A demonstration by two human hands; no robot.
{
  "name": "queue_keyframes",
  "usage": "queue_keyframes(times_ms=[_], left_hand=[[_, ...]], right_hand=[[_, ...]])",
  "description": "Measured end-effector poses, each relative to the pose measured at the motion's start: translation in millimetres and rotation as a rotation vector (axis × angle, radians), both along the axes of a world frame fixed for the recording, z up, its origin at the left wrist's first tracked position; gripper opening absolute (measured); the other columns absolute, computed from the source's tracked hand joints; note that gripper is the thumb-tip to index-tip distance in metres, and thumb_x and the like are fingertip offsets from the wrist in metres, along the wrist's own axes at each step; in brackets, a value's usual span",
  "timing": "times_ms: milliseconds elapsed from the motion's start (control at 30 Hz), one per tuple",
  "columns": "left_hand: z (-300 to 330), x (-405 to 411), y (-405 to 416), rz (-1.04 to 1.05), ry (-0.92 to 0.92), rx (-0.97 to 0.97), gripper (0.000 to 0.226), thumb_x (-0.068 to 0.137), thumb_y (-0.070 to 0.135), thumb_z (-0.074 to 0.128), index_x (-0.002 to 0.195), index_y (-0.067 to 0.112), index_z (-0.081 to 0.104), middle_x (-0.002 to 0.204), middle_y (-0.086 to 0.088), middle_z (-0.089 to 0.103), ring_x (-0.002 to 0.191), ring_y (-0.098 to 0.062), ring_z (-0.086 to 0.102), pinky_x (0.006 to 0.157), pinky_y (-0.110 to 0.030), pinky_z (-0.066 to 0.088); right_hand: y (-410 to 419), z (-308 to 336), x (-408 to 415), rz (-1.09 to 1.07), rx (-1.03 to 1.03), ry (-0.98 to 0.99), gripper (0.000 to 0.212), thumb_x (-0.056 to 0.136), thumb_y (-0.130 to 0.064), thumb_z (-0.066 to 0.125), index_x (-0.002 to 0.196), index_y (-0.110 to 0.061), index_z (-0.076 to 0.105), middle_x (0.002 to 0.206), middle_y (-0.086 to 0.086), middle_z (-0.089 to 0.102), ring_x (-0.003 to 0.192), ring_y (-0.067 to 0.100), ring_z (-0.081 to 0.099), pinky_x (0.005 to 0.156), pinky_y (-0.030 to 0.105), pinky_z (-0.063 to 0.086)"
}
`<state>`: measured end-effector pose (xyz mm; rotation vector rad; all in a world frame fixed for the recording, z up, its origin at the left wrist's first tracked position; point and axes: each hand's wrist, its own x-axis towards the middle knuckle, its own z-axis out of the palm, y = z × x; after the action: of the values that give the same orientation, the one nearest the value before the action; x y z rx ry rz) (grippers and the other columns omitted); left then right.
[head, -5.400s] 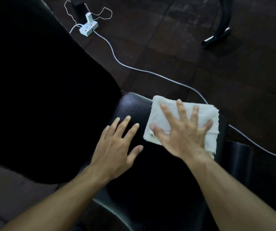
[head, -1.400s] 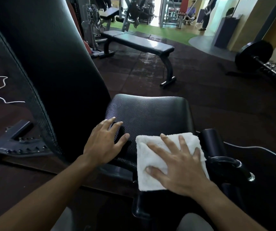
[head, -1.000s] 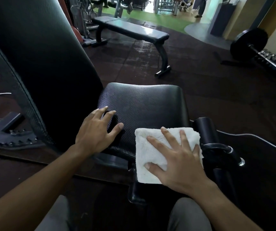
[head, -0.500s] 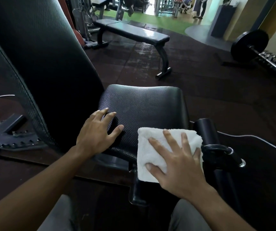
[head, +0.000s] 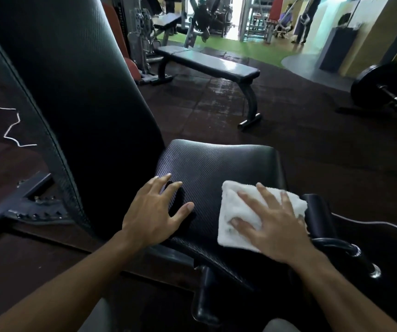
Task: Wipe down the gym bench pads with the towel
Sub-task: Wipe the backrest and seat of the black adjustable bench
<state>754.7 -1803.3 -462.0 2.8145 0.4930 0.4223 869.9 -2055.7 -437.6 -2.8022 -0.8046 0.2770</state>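
The black textured seat pad (head: 216, 164) of the gym bench lies in front of me, with the tall black back pad (head: 72, 87) rising at its left. A folded white towel (head: 233, 209) lies on the seat pad's near right corner. My right hand (head: 269, 224) presses flat on the towel with fingers spread. My left hand (head: 154, 212) rests on the seat pad's near left edge, fingers apart, holding nothing.
A black foam roller (head: 319, 212) and a curved metal bar (head: 350, 255) sit right of the towel. The bench's metal frame (head: 24, 207) lies on the floor at left. A flat bench (head: 207, 63) stands beyond, a barbell (head: 382, 85) at far right, people in the background.
The view has swung from above the pad to its front end. In the last second the towel under my right hand slid slightly up and right on the seat; my left hand stayed put.
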Motion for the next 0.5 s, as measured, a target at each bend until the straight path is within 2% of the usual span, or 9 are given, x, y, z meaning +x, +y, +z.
queue_keyframes(times_ms=[67, 233, 400, 500], left_hand=[[0, -1, 0, 0.005, 0.002, -0.003, 0.077, 0.087, 0.081, 0.029, 0.144, 0.032, 0.045, 0.158, 0.000, 0.033, 0.147, -0.022, 0.025, 0.118, -0.040, 0.024], [3, 1, -3, 0.015, 0.003, 0.011, 0.078, 0.087, 0.079, 0.027, 0.144, 0.030, 0.047, 0.157, 0.000, 0.035, 0.146, -0.021, 0.026, 0.117, -0.036, 0.022], [3, 1, -4, 0.021, -0.012, 0.009, 0.077, 0.087, 0.079, 0.028, 0.144, 0.031, 0.045, 0.157, 0.002, 0.035, 0.145, -0.020, 0.027, 0.116, -0.036, 0.024], [2, 1, -3, 0.020, -0.002, 0.028, 0.077, 0.087, 0.080, 0.026, 0.145, 0.032, 0.044, 0.157, 0.001, 0.035, 0.145, -0.021, 0.027, 0.115, -0.036, 0.022]], right_hand=[[16, 5, 10, -0.025, -0.010, 0.019, 0.079, 0.075, -0.093, 0.024, 0.146, -0.070, 0.001, 0.167, -0.022, -0.007, 0.155, 0.035, -0.008, 0.113, 0.076, 0.014], [7, -6, -14, 0.108, -0.100, -0.121, 0.083, 0.068, -0.093, 0.005, 0.146, -0.067, -0.010, 0.167, -0.021, -0.014, 0.155, 0.034, -0.011, 0.111, 0.076, 0.012], [34, 12, 46, 0.073, -0.071, 0.009, 0.080, 0.077, -0.093, 0.027, 0.148, -0.068, 0.002, 0.168, -0.021, -0.007, 0.155, 0.036, -0.009, 0.110, 0.079, 0.012], [42, 11, 43, 0.085, -0.096, -0.049, 0.077, 0.082, -0.089, 0.024, 0.150, -0.064, -0.002, 0.169, -0.018, -0.008, 0.154, 0.039, -0.008, 0.109, 0.080, 0.012]])
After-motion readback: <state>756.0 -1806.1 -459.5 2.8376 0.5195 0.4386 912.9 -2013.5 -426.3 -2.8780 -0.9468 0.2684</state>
